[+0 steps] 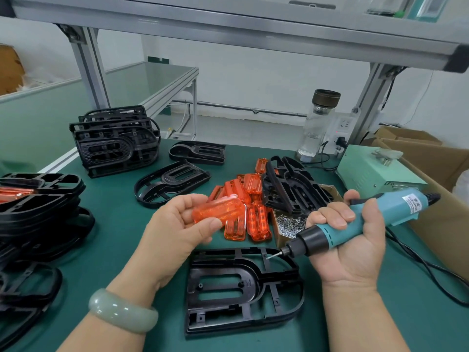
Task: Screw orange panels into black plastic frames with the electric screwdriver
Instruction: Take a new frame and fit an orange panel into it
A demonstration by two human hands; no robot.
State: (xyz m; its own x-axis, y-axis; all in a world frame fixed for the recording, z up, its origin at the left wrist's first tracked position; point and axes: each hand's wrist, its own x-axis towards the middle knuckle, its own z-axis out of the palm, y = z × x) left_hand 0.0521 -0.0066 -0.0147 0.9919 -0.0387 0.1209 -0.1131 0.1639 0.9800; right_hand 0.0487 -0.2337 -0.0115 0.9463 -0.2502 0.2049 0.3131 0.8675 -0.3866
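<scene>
My left hand (177, 224) pinches one orange panel (218, 210) between thumb and fingers, palm up, above the green mat. My right hand (352, 240) grips the teal electric screwdriver (360, 222); its bit points down-left, with a screw on its tip, just over the top edge of a black plastic frame (243, 288) that lies flat in front of me. The frame's two slots hold nothing. A heap of orange panels (250, 209) lies behind my hands, next to an open box of small silver screws (289, 224).
Black frames stand stacked at the far left (114, 141) and the near left (38, 214); loose ones lie mid-table (172, 181) and lean by the screws (291, 186). A green power unit (375, 171), a glass bottle (317, 123) and cardboard boxes (431, 174) stand at the right. The screwdriver's cable (431, 270) trails right.
</scene>
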